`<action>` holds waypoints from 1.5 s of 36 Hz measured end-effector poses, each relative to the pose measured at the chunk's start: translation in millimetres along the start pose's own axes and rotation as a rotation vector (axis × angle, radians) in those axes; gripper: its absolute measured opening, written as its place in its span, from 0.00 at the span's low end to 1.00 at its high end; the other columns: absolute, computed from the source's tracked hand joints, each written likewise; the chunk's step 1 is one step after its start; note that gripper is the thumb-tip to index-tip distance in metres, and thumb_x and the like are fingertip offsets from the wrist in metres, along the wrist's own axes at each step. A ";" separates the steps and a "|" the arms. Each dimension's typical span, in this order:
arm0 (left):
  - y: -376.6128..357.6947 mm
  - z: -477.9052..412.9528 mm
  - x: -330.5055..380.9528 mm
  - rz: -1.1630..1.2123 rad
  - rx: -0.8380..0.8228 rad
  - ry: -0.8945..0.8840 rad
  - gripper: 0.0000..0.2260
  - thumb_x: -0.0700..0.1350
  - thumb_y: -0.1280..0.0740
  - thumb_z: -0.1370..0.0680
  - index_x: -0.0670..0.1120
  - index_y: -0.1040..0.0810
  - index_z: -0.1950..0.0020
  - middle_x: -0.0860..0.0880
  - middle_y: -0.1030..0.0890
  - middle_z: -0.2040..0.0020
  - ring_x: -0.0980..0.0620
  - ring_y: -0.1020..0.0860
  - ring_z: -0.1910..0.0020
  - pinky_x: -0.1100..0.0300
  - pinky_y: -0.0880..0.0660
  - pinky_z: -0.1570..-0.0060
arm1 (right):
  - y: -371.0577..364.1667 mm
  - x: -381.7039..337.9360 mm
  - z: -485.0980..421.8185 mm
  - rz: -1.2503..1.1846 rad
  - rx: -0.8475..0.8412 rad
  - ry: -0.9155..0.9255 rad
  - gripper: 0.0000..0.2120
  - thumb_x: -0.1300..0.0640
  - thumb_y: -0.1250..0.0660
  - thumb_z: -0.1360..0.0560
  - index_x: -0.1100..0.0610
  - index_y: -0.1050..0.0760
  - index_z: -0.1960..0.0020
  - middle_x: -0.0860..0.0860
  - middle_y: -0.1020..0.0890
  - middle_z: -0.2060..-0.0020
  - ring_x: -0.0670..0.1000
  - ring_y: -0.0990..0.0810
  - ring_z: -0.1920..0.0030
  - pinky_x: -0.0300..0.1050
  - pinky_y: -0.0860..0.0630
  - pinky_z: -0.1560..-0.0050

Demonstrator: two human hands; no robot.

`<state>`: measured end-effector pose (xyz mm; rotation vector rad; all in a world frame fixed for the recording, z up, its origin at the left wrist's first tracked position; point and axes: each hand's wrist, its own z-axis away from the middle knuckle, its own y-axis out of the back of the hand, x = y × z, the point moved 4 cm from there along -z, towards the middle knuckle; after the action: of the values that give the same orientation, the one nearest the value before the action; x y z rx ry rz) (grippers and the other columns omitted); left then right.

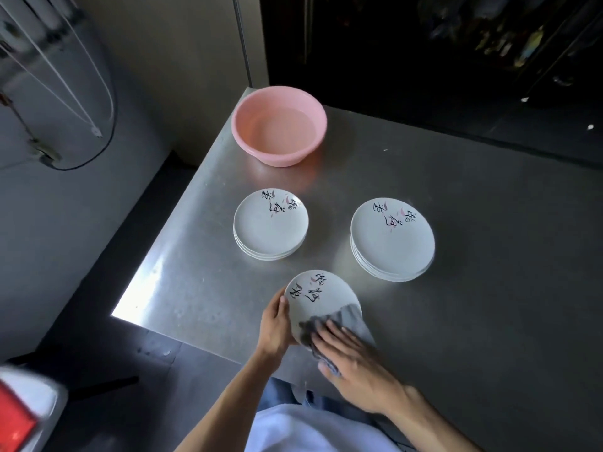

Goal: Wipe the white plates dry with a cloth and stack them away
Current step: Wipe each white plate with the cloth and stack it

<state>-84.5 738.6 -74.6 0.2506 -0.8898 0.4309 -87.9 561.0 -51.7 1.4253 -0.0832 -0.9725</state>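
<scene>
Lower centre: left hand grips the rim of one white plate, tilted above the bench. Right hand, fingers straight, presses the grey cloth on the plate. Mid-frame: left stack, right stack. Above them: pink basin.

Single head-worn wide-angle view, looking forward and steeply down onto the desk from its near edge. Close above the left hand and right hand (forearms at the bottom edge), reaching as far as the pink basin at the far corner.
</scene>
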 end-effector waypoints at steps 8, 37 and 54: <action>-14.7 23.6 -18.7 0.019 -0.003 0.070 0.16 0.50 0.45 0.11 0.63 0.18 0.40 0.53 0.13 0.44 0.48 0.15 0.45 0.44 0.16 0.63 | -15.7 38.9 -34.5 0.006 -0.076 -0.420 0.29 0.43 0.51 0.16 0.55 0.48 0.19 0.55 0.50 0.19 0.57 0.49 0.20 0.54 0.50 0.23; -35.2 57.5 -13.4 0.003 -0.091 0.027 0.16 0.46 0.47 0.11 0.52 0.28 0.25 0.43 0.19 0.35 0.40 0.18 0.38 0.36 0.16 0.53 | -24.8 49.2 -34.0 -0.050 0.021 -0.664 0.28 0.42 0.55 0.16 0.49 0.56 0.18 0.49 0.59 0.19 0.52 0.58 0.19 0.55 0.59 0.22; -33.9 57.0 -45.3 0.216 0.138 0.132 0.08 0.42 0.34 0.23 0.46 0.33 0.55 0.46 0.27 0.60 0.53 0.27 0.62 0.55 0.26 0.62 | 0.2 20.5 -43.7 -0.788 0.205 -0.477 0.21 0.52 0.47 0.14 0.52 0.37 0.22 0.51 0.37 0.22 0.49 0.42 0.21 0.53 0.48 0.21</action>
<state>-133.4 674.9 -76.9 0.2498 -0.7607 0.7033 -49.4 582.9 -70.7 1.3977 0.0369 -1.9940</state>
